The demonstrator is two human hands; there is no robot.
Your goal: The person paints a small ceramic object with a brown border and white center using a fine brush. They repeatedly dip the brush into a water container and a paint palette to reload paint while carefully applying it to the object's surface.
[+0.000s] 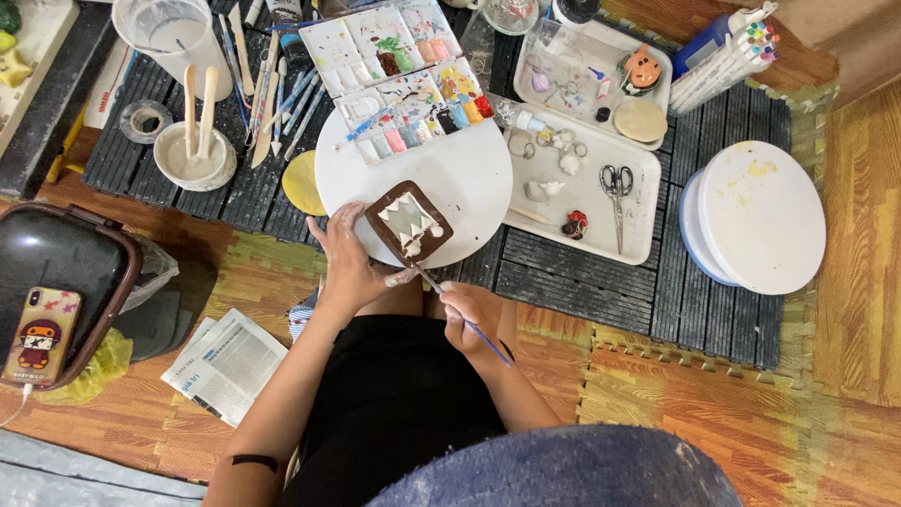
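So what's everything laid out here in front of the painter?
Brown square clay plaque with white zigzag teeth: one, on the round board's near edge.
Round white board: one, centre of the dark slatted mat.
White paint palettes with coloured wells: two, behind the board.
White rectangular tray: one, right of the board, holding silver scissors and small clay bits.
White round turntable: one, far right.
White bowl with wooden sticks: one, left.
Phone in a cartoon case: one, on the dark bin lid, far left.
Folded newspaper: one, on the floor.
Left hand: steadies the plaque.
Right hand: holds a thin blue-handled brush, tip at the plaque.
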